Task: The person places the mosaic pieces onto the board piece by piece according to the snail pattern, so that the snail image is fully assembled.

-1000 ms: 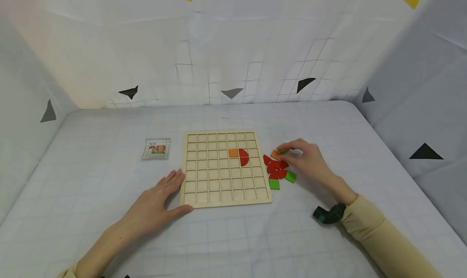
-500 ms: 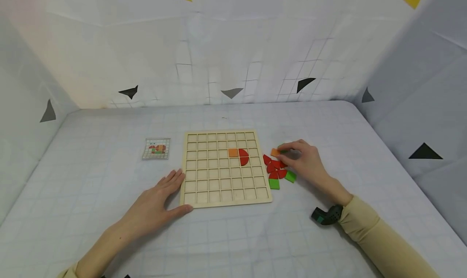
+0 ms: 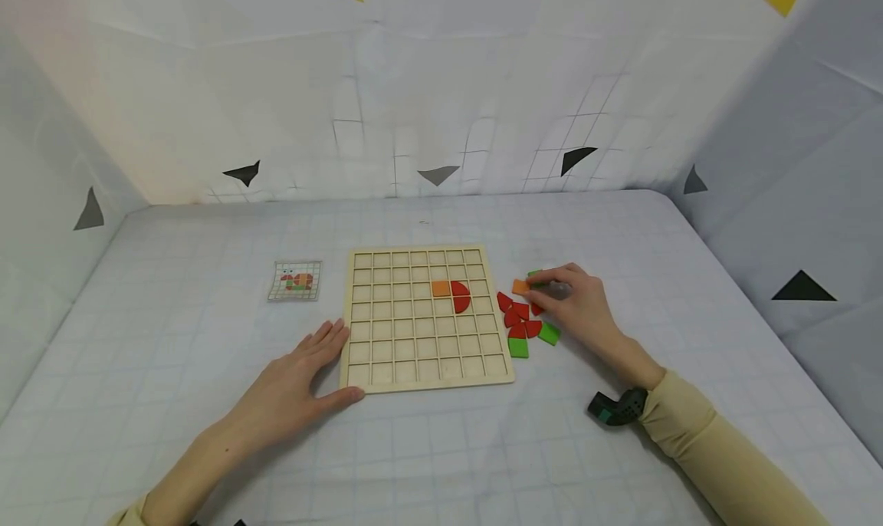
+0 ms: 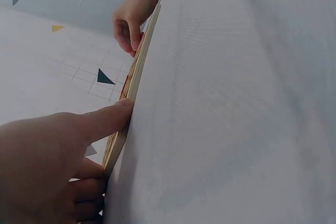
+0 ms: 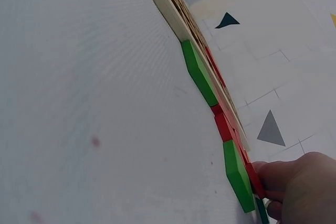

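A pale wooden grid board [image 3: 407, 350] lies flat on the table. In its cells sit an orange square tile [image 3: 441, 289] and two red quarter-round tiles [image 3: 461, 297]. My left hand [image 3: 286, 392] rests at the board's left edge, fingers spread and thumb at the near corner; the left wrist view has the thumb [image 4: 107, 119] against the rim. Right of the board, my right hand [image 3: 576, 300] pinches a second orange square tile [image 3: 520, 287] between thumb and index finger, which cover part of it. A green tile [image 3: 534, 274] shows just behind those fingertips.
Several loose red quarter-round tiles [image 3: 512, 319] lie beside the board's right edge, with green square tiles [image 3: 519, 348] nearer me. A small picture card [image 3: 295, 281] with a gridded coloured figure lies left of the board. White cloth walls [image 3: 441, 89] stand behind the table.
The right hand has shifted slightly left, and the orange tile at its fingertips has slid a little away from me. More of the green tile shows. The left hand has stayed put.
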A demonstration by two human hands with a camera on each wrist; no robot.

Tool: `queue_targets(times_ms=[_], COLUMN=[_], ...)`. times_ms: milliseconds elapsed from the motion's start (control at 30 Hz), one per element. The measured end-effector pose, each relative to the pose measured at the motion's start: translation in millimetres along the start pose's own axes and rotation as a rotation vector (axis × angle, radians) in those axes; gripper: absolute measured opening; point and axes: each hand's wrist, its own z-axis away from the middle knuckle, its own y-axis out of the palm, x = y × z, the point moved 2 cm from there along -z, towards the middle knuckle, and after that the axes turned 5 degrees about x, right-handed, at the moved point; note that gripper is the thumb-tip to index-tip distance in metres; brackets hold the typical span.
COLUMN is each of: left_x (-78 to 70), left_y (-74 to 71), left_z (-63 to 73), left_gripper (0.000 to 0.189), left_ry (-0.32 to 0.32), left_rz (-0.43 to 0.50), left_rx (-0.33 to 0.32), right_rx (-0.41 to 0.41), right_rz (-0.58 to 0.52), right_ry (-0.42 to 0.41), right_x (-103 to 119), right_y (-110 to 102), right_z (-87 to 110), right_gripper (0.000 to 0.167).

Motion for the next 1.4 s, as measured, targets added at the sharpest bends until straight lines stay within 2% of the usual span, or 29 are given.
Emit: queue_targets(times_ms=[933, 1133, 1300, 1400], left_x=[1.3, -1.0, -2.7, -3.1], left_y=[1.3, -1.7, -3.5, -3.3], left_z=[-0.1, 0.0, 1.2, 1.5], left_gripper=[0.093, 0.091, 0.091, 0.091], left_ry=[0.011, 0.017, 0.010, 0.011], left_rz=[0.001, -0.014, -0.018, -0.015], left_rx=[0.003, -0.005, -0.001, -0.001], right_rx=[-0.033, 0.021, 0.084, 0.093], right_rz=[-0.001, -0.047, -0.073, -0.082], right_ry=[0.005, -0.042, -0.083, -0.105], right_x=[2, 17, 36, 46], right_y=[-1, -3, 3, 10], right_z=[1.7, -3.4, -9.0, -12.7], right_gripper=[0.022, 0.024, 0.024, 0.023])
